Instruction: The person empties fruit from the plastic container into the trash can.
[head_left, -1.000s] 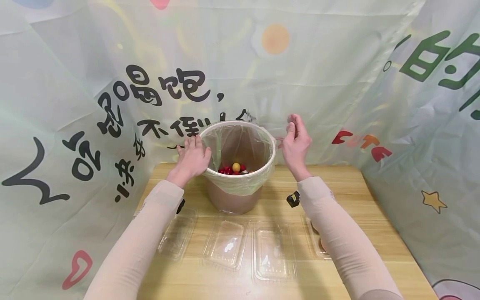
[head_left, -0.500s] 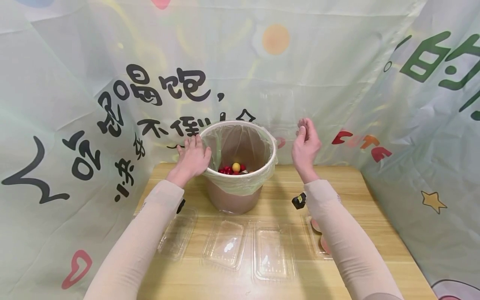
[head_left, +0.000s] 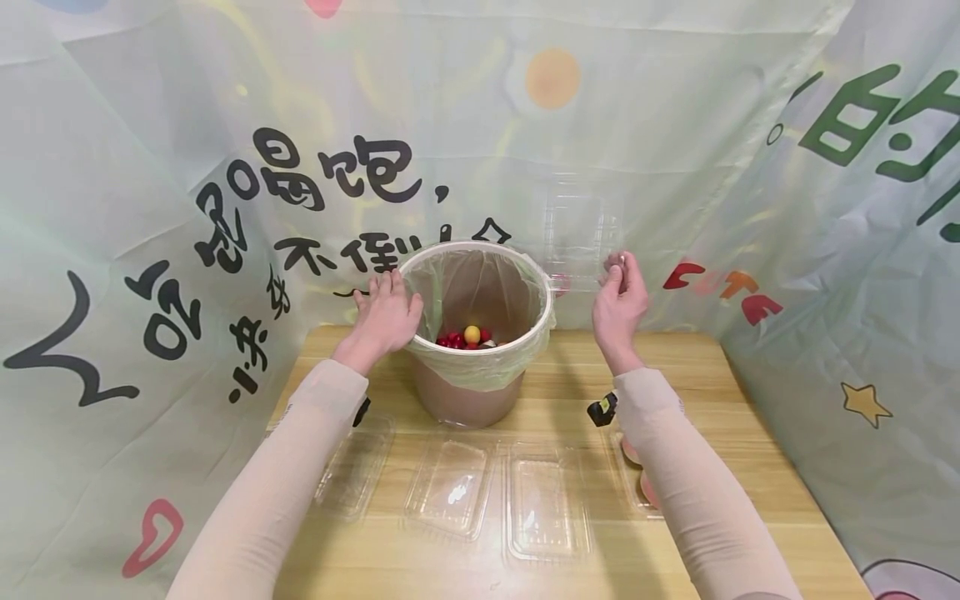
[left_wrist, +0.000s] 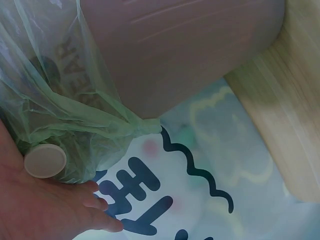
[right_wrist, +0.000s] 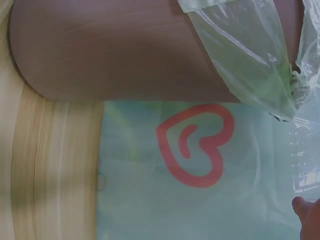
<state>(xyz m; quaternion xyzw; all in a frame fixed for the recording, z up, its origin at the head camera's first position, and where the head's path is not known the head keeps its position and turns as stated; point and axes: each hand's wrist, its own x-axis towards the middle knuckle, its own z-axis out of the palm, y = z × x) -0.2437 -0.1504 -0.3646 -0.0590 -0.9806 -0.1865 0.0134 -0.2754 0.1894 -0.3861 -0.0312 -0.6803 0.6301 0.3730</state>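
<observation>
A brown bin with a pale rim stands near the back of the table, lined with a thin green plastic bag. My left hand rests on its left rim, fingers straight and spread. Right of the bin, my right hand pinches a clear plastic container by its edge, raised in front of the backdrop. In the right wrist view only a fingertip and part of that container show. Inside the bin lie several red round things and a yellow ball.
Clear plastic trays lie across the table: one at left, two in the middle, and one at right holding pinkish round things, partly behind my right sleeve. Printed cloth surrounds the table.
My right hand has moved right and slightly down, away from the bin's rim, bringing the clear container along. The left hand stays where it was.
</observation>
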